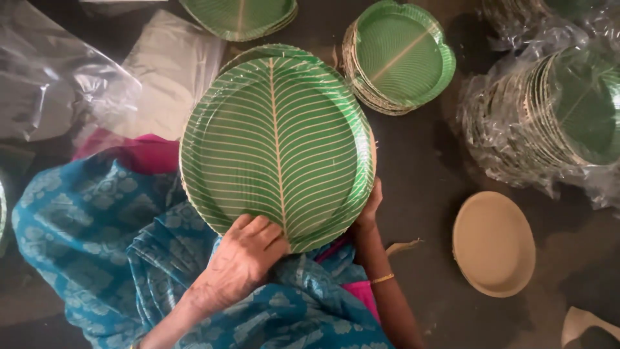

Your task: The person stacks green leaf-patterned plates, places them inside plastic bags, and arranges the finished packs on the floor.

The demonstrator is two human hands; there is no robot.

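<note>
Plates [278, 145] — a thin stack of round green leaf-print paper plates, held tilted over the lap, centre frame. Left hand [248, 255] closed on the lower rim, fingers curled over the front edge. Right hand [370, 207] mostly hidden behind the right rim; fingertips wrap the edge, so it grips the same stack. Gold bangle [382, 278] on the right wrist. Blue patterned cloth [97, 226] covers the lap, pink fabric [139, 154] beside it.

Around on the dark floor:
- loose green stack [397, 58] top centre-right, unwrapped
- another green stack [239, 16] at top edge
- clear plastic pack of plates [555, 116] far right, crinkled film
- plain beige plate [494, 242] lower right, well apart from the hands
- empty clear bag [51, 84] and white bag [171, 64] upper left
</note>
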